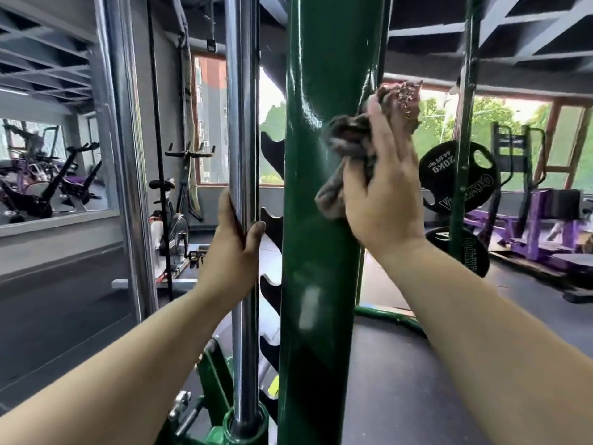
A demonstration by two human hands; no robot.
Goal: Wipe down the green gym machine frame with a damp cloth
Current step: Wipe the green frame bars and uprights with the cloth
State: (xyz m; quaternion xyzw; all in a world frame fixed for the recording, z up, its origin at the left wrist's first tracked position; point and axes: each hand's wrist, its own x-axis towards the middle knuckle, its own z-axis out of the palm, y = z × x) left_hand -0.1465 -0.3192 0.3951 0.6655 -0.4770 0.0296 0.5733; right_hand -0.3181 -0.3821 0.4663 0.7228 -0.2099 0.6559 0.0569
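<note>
A thick, glossy green upright post [316, 220] of the gym machine frame fills the middle of the head view, running from top to bottom. My right hand [382, 200] presses a crumpled brownish patterned cloth [349, 136] against the post's right side at about chest height. The cloth bunches above and to the left of my fingers. My left hand [236, 248] grips the chrome guide rod [242, 139] just left of the green post, with the thumb wrapped around its right side.
Black notched bar hooks [271, 226] run down between rod and post. Black 20 kg weight plates [455, 178] hang on a thinner green post [463, 123] at right. Exercise bikes [173, 213] stand at left, purple machines [545, 226] at right. A mirror [48, 168] is on the left wall.
</note>
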